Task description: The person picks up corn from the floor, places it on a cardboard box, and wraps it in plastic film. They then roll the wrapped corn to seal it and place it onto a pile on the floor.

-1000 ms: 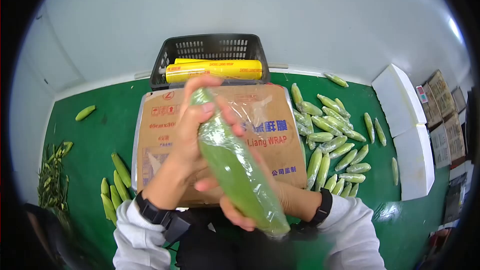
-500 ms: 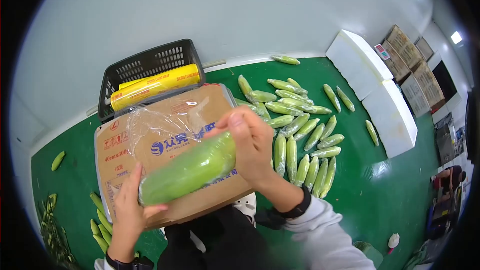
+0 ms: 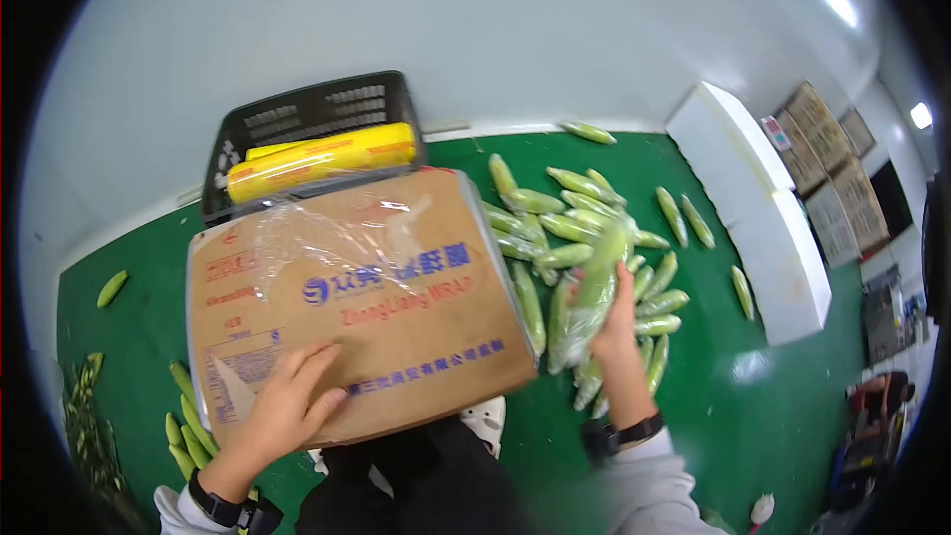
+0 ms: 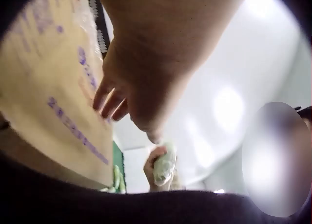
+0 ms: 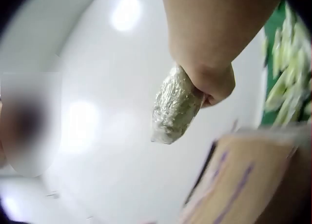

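In the head view my right hand [image 3: 616, 322] grips a plastic-wrapped ear of corn [image 3: 600, 272], green husk on, above the wrapped ears on the right. The right wrist view shows this ear's film-covered end [image 5: 171, 112] jutting out of the hand. My left hand [image 3: 289, 398] holds nothing, its fingers loosely bent over the lower left of the printed cardboard [image 3: 426, 337]. The left wrist view shows its fingers [image 4: 113, 99] beside the cardboard's printing. Crumpled clear film [image 3: 307, 238] lies across the cardboard's upper part.
Behind the cardboard stands a black basket [image 3: 233, 154] with yellow wrap rolls [image 3: 327, 159]. Several wrapped ears [image 3: 570, 228] lie right on the green floor [image 3: 713, 416]. Unwrapped ears [image 3: 188, 436] lie left, near loose husks [image 3: 89, 426]. White foam blocks [image 3: 748, 188] stand far right.
The wrapped ear, earlier in both hands over the cardboard, has moved right in my right hand alone. My left hand has let go and come over the cardboard. The head view has swung right.
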The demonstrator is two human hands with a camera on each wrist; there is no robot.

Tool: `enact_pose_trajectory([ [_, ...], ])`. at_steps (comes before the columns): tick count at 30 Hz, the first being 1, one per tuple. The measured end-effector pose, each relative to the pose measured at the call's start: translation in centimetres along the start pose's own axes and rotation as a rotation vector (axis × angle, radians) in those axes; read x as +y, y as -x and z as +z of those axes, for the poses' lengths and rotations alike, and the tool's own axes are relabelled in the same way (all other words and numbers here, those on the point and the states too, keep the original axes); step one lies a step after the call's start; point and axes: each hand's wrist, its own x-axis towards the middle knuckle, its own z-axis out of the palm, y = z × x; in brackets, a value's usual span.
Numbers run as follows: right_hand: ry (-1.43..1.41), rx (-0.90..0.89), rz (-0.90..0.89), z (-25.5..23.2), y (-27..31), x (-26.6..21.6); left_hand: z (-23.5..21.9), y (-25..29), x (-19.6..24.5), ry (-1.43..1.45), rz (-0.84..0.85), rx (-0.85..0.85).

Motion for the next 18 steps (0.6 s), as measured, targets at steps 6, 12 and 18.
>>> enact_pose_trajectory([
  [6, 0.931, 0.326, -0.568, -17.4, -17.2, 0.8, 1.8, 2.0, -6.6, -0.314, -0.068, 0.224],
  [12, 1.523, -0.587, -1.097, 9.8, -5.1, 4.9, 0.4, -3.7, -14.0, -0.308, -0.061, 0.467],
  [18, 1.715, -0.83, -0.866, 13.2, -5.5, 8.0, -2.8, -2.0, -13.9, 0.107, -0.136, 0.507],
])
